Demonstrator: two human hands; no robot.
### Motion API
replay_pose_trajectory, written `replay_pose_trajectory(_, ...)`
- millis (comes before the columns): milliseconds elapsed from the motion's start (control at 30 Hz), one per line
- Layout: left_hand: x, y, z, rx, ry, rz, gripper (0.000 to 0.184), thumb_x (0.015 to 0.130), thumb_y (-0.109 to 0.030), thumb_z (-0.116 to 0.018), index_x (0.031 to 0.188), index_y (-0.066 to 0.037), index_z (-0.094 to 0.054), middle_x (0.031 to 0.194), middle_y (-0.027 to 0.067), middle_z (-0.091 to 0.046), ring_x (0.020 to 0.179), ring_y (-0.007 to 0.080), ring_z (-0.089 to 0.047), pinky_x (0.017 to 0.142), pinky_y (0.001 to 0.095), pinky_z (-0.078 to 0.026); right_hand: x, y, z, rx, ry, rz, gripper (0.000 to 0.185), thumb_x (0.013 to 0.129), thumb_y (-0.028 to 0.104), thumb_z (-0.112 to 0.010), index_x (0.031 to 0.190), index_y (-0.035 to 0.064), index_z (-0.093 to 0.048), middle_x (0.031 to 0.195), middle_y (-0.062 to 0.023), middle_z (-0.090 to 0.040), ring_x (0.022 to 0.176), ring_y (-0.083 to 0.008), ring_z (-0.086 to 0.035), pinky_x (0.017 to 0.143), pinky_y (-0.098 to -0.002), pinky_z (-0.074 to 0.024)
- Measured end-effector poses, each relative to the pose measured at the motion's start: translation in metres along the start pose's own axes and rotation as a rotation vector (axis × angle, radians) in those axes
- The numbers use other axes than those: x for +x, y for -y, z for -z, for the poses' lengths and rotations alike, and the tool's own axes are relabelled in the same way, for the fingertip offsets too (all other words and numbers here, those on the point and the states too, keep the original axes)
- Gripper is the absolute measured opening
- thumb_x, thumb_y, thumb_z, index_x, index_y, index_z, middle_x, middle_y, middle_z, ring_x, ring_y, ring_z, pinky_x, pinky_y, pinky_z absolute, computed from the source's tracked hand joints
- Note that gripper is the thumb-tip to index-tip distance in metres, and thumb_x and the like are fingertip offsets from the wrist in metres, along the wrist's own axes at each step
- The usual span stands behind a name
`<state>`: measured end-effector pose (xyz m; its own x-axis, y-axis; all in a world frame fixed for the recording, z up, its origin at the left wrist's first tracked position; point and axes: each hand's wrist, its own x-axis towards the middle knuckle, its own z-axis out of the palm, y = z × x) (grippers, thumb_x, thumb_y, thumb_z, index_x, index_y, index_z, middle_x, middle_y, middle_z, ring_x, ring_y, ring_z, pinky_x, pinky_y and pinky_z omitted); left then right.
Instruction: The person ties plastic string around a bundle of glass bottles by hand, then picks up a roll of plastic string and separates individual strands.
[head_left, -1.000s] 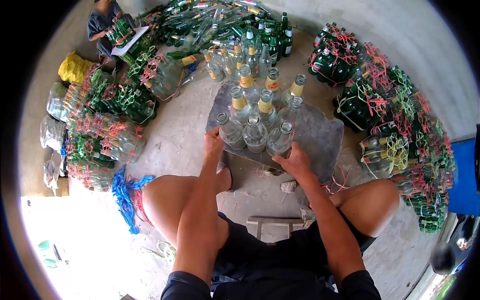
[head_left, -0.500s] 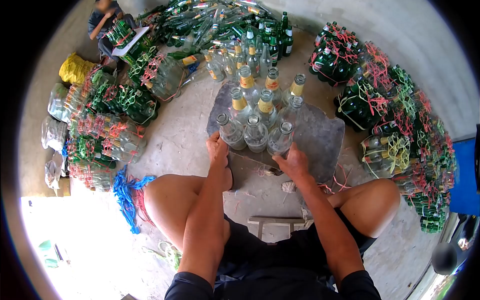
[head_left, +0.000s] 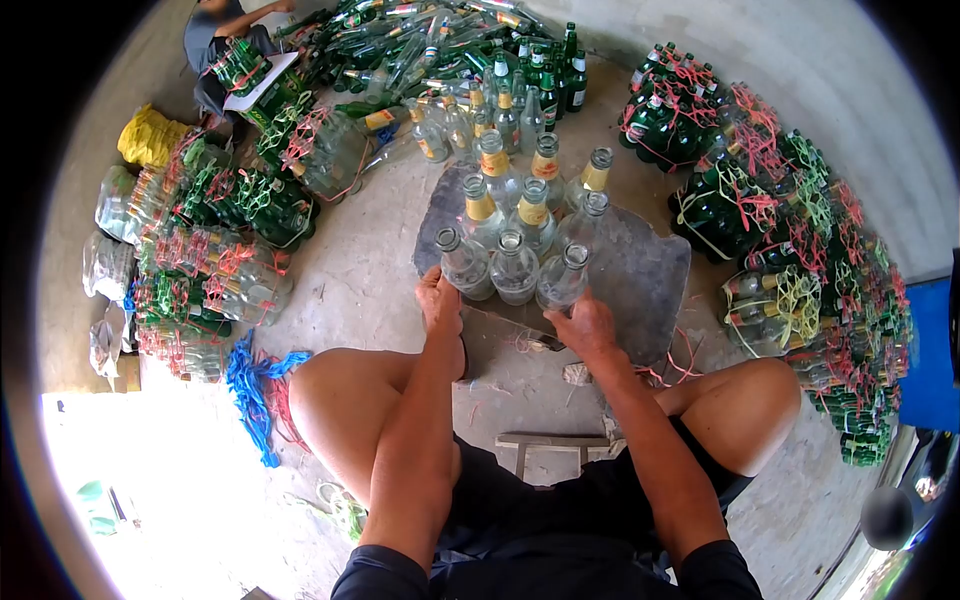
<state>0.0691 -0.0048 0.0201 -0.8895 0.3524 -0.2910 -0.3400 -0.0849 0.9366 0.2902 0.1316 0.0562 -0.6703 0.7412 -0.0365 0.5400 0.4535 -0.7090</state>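
Several clear glass bottles point(head_left: 513, 275) stand upright in a tight cluster on a dark stone slab point(head_left: 640, 270). The ones behind carry yellow neck labels. At the base of the front left bottle point(head_left: 464, 268) is my left hand point(head_left: 438, 297), its fingers closed; what they grip is hidden. My right hand point(head_left: 585, 326) is closed low beside the front right bottle point(head_left: 563, 284), thumb pointing left. Its other fingers are partly hidden by my hand and the glass, so I cannot make out what it holds.
String-tied bottle bundles line the left point(head_left: 222, 265) and right point(head_left: 745, 210). Behind the slab stand loose bottles, with a bottle heap point(head_left: 400, 50) farther back. Blue strips point(head_left: 250, 385) lie by my knee. Another person point(head_left: 215, 45) sits at the far left. A wooden frame point(head_left: 552, 441) is below me.
The front bottles have shifted very slightly to the right, my hands staying beside them. The other person's arm has moved from near the body to stretched out rightward.
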Motion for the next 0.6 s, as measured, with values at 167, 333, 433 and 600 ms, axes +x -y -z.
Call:
replay_pose_trajectory(167,0.001,0.009,0.001,-0.028,0.01,-0.007,0.026,0.094,-0.027,-0.07,0.077,-0.008,-0.066,0.056,-0.0058,-0.051,0.044,0.003,-0.038,0.04,0.0228,-0.023,0.002,-0.008,-0.001,0.006,-0.046,0.068,0.054,0.073,0.028,-0.085,0.101,-0.0045,-0.054,0.08,-0.0289,-0.067,0.08,-0.0489,-0.066,0.068,-0.0553,-0.0531)
replay_pose_trajectory(333,-0.011,0.004,-0.005,0.01,0.017,-0.038,0.028,0.094,-0.029,-0.07,0.077,-0.008,-0.065,0.056,-0.006,-0.049,0.043,0.0031,-0.037,0.039,0.0236,-0.023,0.004,-0.011,0.007,-0.018,-0.018,0.064,0.051,0.071,0.024,-0.086,0.1,-0.0042,-0.055,0.079,-0.028,-0.067,0.08,-0.0482,-0.066,0.07,-0.0545,-0.0527)
replay_pose_trajectory(433,-0.011,0.007,-0.008,0.009,-0.007,-0.04,0.028,0.095,-0.03,-0.069,0.079,-0.007,-0.067,0.055,-0.0062,-0.048,0.043,0.0032,-0.037,0.039,0.0238,-0.023,0.006,-0.011,0.009,-0.017,-0.038,0.081,0.049,0.071,0.021,-0.086,0.1,-0.0036,-0.055,0.079,-0.0274,-0.067,0.08,-0.0478,-0.066,0.071,-0.0539,-0.0525)
replay_pose_trajectory(600,-0.014,0.01,-0.013,0.0,-0.062,-0.004,0.025,0.095,-0.027,-0.068,0.082,-0.005,-0.069,0.057,-0.0063,-0.049,0.044,0.0033,-0.037,0.04,0.024,-0.023,0.006,-0.016,0.01,-0.003,-0.052,0.105,0.046,0.071,0.017,-0.085,0.101,-0.0024,-0.056,0.081,-0.026,-0.068,0.081,-0.0475,-0.066,0.071,-0.0536,-0.0525)
